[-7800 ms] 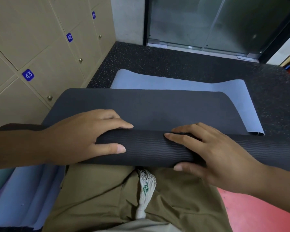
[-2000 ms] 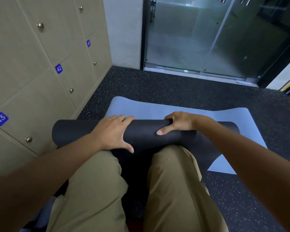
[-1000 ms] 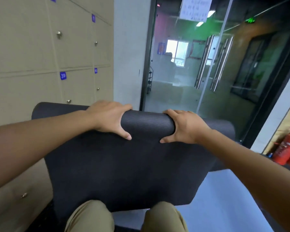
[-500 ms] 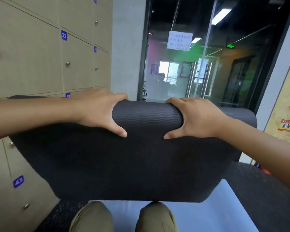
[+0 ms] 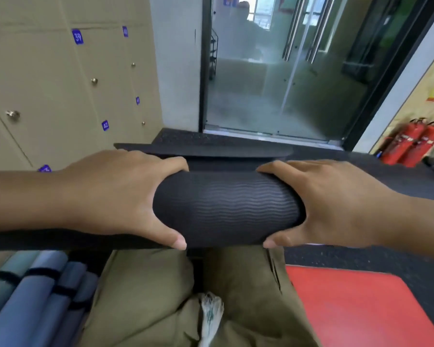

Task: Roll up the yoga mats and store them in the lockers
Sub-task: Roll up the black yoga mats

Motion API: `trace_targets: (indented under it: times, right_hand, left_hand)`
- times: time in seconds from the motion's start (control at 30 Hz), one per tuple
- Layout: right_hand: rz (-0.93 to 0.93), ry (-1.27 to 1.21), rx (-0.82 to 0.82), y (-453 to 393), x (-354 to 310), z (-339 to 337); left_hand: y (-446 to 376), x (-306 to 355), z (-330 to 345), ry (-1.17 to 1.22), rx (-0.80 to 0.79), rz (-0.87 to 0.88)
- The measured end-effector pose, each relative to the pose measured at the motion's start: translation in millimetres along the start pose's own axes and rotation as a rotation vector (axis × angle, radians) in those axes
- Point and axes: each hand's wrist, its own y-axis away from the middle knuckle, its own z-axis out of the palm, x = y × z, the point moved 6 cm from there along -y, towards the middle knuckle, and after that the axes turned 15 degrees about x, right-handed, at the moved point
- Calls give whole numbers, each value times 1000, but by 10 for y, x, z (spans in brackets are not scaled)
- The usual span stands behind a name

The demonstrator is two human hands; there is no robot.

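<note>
Both forearms are bare, with no sleeves, watch or rings showing on the left hand (image 5: 110, 194) or the right hand (image 5: 336, 204). The person wears loose olive-khaki trousers (image 5: 148, 296) with creased fabric, and a frayed white drawstring (image 5: 211, 314) with a small green mark lies between the legs.

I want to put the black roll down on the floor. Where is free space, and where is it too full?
Free: the dark floor between the black roll and the glass door, and the red mat at the right. Crowded: bottom left, where rolled mats lie beside the lockers. Fire extinguishers fill the far right corner.
</note>
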Motion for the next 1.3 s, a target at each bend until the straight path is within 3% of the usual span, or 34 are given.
trace_targets:
  times: [0.13, 0.33, 0.5, 0.67, 0.77, 1.03, 1.2, 1.3]
  right_hand:
    - [-16, -57, -109, 311, -194, 402]
    - [-145, -122, -61, 601, -452, 814]
    - [-180, -200, 0, 670, -504, 958]
    - [-177, -299, -75, 583, -444, 1061]
    - [-166, -355, -145, 499, -381, 1114]
    - [-58, -669, -318, 97, -149, 1201]
    - [-6, -736, -483, -49, -42, 1291]
    - [5, -687, -422, -71, 26, 1297]
  left_hand:
    - [269, 118, 498, 80, -131, -3]
    - [511, 247, 1041, 177, -259, -33]
    - [545, 254, 1212, 245, -327, -52]
    - [514, 199, 1235, 268, -375, -52]
    - [492, 182, 1213, 256, -306, -16]
    - [522, 234, 1045, 272, 104, 128]
    - [448, 160, 1182, 262, 112, 182]
    - [319, 16, 1234, 340, 16, 150]
